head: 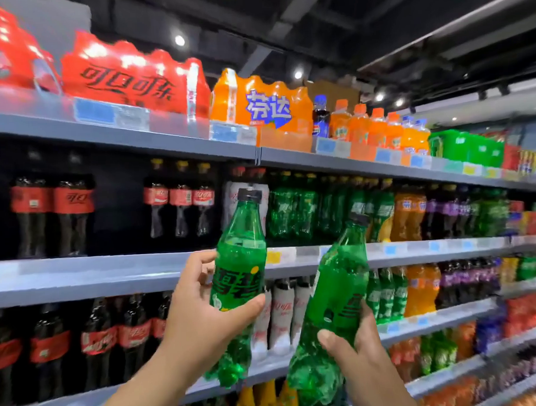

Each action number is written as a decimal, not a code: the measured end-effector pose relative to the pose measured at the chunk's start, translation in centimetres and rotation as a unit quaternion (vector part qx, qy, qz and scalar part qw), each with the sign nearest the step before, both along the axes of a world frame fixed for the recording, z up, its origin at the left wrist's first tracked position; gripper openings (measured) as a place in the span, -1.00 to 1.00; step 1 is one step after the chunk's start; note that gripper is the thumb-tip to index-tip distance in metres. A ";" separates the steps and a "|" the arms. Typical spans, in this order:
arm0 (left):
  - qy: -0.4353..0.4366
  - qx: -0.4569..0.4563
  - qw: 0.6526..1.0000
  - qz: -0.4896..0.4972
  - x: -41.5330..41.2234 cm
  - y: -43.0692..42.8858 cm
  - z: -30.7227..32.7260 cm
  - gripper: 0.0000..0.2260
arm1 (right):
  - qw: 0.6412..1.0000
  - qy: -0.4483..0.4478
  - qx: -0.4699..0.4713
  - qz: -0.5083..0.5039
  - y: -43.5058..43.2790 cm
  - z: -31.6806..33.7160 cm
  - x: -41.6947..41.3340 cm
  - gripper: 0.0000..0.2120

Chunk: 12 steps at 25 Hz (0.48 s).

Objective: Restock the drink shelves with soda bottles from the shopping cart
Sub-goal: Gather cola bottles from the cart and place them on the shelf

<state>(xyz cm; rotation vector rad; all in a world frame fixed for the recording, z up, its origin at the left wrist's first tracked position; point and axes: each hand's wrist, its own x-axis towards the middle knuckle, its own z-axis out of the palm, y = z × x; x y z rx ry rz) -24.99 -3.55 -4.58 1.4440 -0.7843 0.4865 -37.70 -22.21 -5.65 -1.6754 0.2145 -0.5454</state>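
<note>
Two hands each hold one green soda bottle in front of the drink shelves. The left hand [200, 310] wraps the label band of the left bottle [240, 265], thumb across the front and fingers curled behind, and the bottle stands nearly upright. The right hand [356, 349] clasps the right bottle [335, 298] low on its body, thumb on the front, and this one leans with its dark cap toward the right. The two bottles are near each other but apart, and their bases hide part of the white-labelled bottles [280, 312] on the lower shelf [443, 313]. The front edge of the middle shelf [79, 275] runs behind both. On it a row of green bottles [294, 211] stands just right of the left bottle's cap, and further left dark gaps open between the cola bottles [180, 200]. Red packs [126, 80] and an orange pack [265, 107] sit at the top shelf's [135, 138] edge. Price tags are unreadable, goods at the far right blur, and both forearms are cut off at the bottom.
</note>
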 end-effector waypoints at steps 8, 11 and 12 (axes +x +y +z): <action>-0.022 0.002 0.999 -0.046 10.6 -9.5 2.1 -0.38 | 0.989 -0.056 -0.120 -0.060 -7.9 1.6 7.6 -0.29; -0.040 0.001 0.997 -0.061 12.1 -12.4 2.3 -0.41 | 0.986 -0.070 -0.130 -0.073 -10.6 2.0 9.7 -0.34; -0.044 -0.002 0.997 -0.067 12.5 -13.4 2.5 -0.43 | 0.985 -0.079 -0.132 -0.077 -11.4 2.2 10.3 -0.35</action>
